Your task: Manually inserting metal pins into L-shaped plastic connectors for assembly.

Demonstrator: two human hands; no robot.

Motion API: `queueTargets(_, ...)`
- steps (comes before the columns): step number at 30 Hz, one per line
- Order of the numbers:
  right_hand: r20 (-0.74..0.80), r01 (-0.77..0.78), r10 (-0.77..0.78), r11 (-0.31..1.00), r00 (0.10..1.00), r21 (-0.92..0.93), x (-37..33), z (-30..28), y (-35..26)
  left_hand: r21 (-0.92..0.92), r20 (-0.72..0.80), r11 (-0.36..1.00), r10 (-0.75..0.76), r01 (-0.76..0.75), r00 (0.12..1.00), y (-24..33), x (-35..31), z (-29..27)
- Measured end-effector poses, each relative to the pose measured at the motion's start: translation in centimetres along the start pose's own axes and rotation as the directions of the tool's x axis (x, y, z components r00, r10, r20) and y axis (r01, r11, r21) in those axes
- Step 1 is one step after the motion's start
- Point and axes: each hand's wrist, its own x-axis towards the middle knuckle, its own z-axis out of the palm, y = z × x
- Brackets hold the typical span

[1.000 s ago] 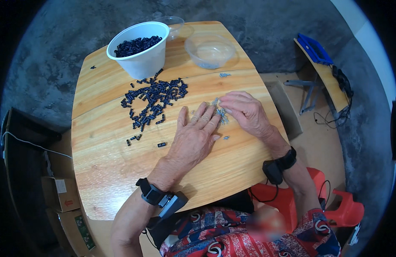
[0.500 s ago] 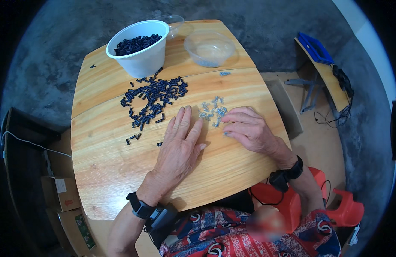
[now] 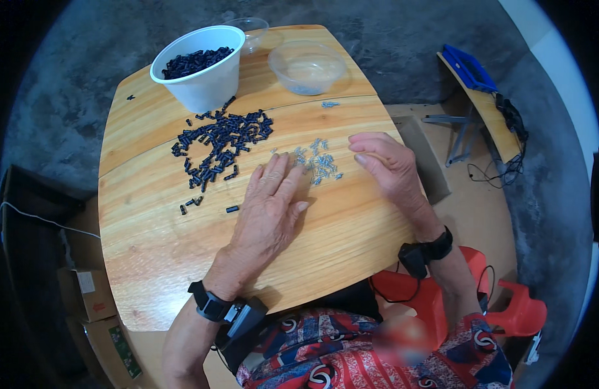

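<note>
My left hand (image 3: 268, 206) lies flat on the table, fingers stretched out, its fingertips at the left edge of a loose pile of small silver screws (image 3: 322, 167). To the right of that pile, my right hand (image 3: 391, 167) is curved, thumb and fingers slightly apart, with nothing visible between them. Beyond and left of my left hand spreads a heap of small black cylindrical pieces (image 3: 225, 134). One black piece (image 3: 232, 209) lies alone beside my left hand, and a few more lie farther left.
At the far side stand a white tub (image 3: 205, 93) full of black pieces and a clear bowl (image 3: 308, 67) with some silver screws at its bottom. Another clear container (image 3: 251, 35) is behind the tub. A few screws (image 3: 330, 104) lie before the bowl. A red chair (image 3: 516, 311) stands at the right.
My right hand has moved away from the silver screws, up and to the right, its fingers loosening. My left hand stays flat on the table, with the screws near its fingertips bunched slightly differently.
</note>
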Motion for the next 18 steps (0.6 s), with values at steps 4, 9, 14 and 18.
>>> queueTargets(4, 0.104, -0.154, 0.145, 0.985, 0.984, 0.075, 0.3, -0.9, -0.3, -0.042, -0.009, 0.996, -0.077, 0.076, 0.997, -0.6, -1.6, -1.0)
queueTargets(9, 0.148, -0.057, 0.067, 0.996, 0.987, -0.072, -0.3, -0.4, -1.9, -0.08, -0.121, 0.996, 0.019, -0.029, 0.992, -0.7, -3.2, -3.0)
queueTargets(14, 0.176, -0.003, 0.009, 0.999, 0.984, -0.037, 1.1, 0.5, -4.1, -0.132, -0.379, 0.985, -0.152, 0.109, 0.913, -3.7, -4.8, -4.9)
queueTargets(18, 0.223, 0.071, -0.062, 0.997, 0.973, -0.031, 3.7, 3.5, -5.4, -0.091, -0.365, 0.99, -0.13, 0.104, 0.922, -4.2, -5.0, -5.2)
